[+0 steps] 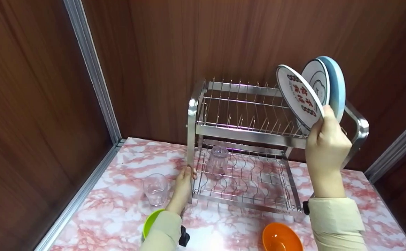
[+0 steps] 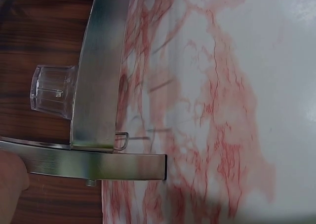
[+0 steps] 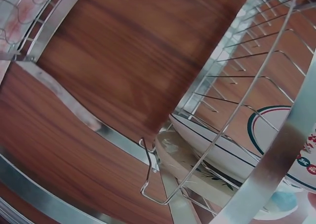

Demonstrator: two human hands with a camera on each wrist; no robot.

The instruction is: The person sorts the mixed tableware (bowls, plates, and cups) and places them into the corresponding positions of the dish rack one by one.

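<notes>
My right hand (image 1: 329, 150) pinches the rim of a white plate (image 1: 297, 97) with red characters, which leans at the right end of the dish rack's (image 1: 248, 135) upper tier. Just right of it stand another white plate (image 1: 317, 77) and a light blue plate (image 1: 337, 87). In the right wrist view the held plate (image 3: 276, 127) shows through the rack wires, with only a sliver of the hand. My left hand (image 1: 182, 186) grips the rack's front left leg low down. The left wrist view shows that leg (image 2: 123, 166) with part of the hand (image 2: 11, 187) beside it.
A clear glass (image 1: 219, 160) stands upside down on the rack's lower tier. Another glass (image 1: 155, 191) is on the marbled table left of the rack. A green bowl (image 1: 149, 223) is partly behind the left sleeve; an orange bowl (image 1: 282, 238) sits in front. Brown panels enclose the table.
</notes>
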